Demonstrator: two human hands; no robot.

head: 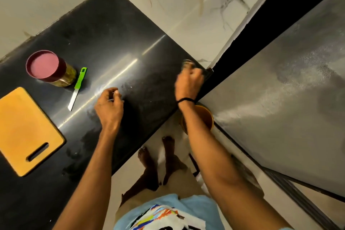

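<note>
your right hand (188,82), the nearer, curled its fingers round a blurred object (187,63) at the desk (130,43) corner; left hand (109,105) fingers curled, hold unclear.

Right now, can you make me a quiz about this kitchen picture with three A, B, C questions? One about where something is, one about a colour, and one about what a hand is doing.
1. Where does the green-handled knife lie?
A. On an orange cutting board
B. On the black stone counter, beside the glass jar
C. On the floor

2. What colour is the jar's round lid?
A. Blue
B. White
C. Dark pink

3. What is the right hand doing?
A. Pressing flat on a cutting board
B. Curling round a dark blurry thing at the counter's edge
C. Holding the knife

Answers:
1 B, the knife rests on the dark counter next to the jar.
2 C, the lid facing up is dark pink.
3 B, its fingers are curled, with the dark thing at their tips.
</note>
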